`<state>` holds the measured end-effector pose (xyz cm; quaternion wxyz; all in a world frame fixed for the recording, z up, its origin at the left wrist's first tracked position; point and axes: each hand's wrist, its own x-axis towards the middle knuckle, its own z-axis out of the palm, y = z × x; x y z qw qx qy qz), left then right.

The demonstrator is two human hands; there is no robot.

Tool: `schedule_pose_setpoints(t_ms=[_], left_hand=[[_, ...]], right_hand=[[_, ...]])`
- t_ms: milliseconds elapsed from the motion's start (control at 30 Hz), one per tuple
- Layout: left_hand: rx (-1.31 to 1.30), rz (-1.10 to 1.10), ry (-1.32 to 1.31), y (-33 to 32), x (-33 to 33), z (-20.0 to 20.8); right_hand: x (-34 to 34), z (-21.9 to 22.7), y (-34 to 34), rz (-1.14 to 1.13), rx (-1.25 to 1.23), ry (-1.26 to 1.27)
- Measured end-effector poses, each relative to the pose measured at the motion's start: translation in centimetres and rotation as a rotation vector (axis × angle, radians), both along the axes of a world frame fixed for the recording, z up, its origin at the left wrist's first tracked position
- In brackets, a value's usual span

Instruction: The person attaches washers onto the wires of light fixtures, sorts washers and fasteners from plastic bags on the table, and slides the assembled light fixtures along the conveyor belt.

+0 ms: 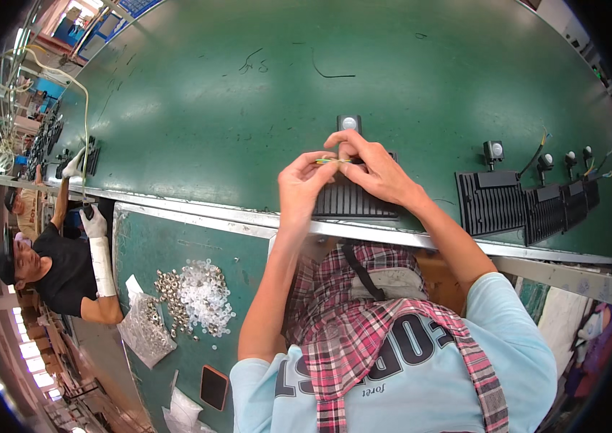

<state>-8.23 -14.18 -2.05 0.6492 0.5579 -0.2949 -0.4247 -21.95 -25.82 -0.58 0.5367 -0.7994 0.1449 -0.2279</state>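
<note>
My left hand [302, 186] and my right hand [381, 173] meet above the green bench, fingertips pinched close together. Between them runs a thin yellow-green wire [324, 162], gripped from both sides; its ends are partly hidden by my fingers. Below the hands a black finned lamp housing [353, 200] lies at the bench's near edge. A black sensor head with a white dome [349, 124] sticks out just beyond my fingers. My wrists and fingers cover part of the housing.
More finned housings [490, 206] with sensor heads and loose wires lie at the right. On a lower table at the left are metal nuts [169, 292], translucent plastic rings [205, 299], a plastic bag [147, 335] and a phone [213, 387]. A gloved co-worker [68, 267] works farther left.
</note>
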Motion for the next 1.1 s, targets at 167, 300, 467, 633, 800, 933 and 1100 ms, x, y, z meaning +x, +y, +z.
schedule_pose_setpoints(t_ms=[167,300,467,633,800,933,1100], left_hand=[[-0.088,-0.031,0.021,-1.7,-1.9,0.8],[-0.097,-0.034,-0.001,-2.2,-3.7,0.9],[-0.139,-0.261,-0.903,-1.2,-6.4,-0.6],[-0.161,-0.393,-1.227,-0.9,-8.0,-2.5],[-0.198,-0.399,-1.317,-1.3,-8.3,-2.9],[-0.169,-0.374,-1.335,-1.6,-6.8,-3.0],[-0.056,-0.236,-1.459,-1.4,1.1,-2.6]], right_hand=[[-1.0,-0.4,-0.6,-0.075,-0.046,-0.247],[-3.8,0.6,-2.7,-0.249,0.017,-0.218],[-6.0,3.7,-4.3,-0.378,-0.186,0.061],[-6.6,3.5,-6.1,-0.171,-0.092,0.278],[-6.4,1.4,-4.7,-0.265,-0.171,0.606],[-9.3,-0.7,-3.1,-0.453,-0.347,0.261],[-17.4,-0.6,-1.8,-1.121,-0.640,0.257]])
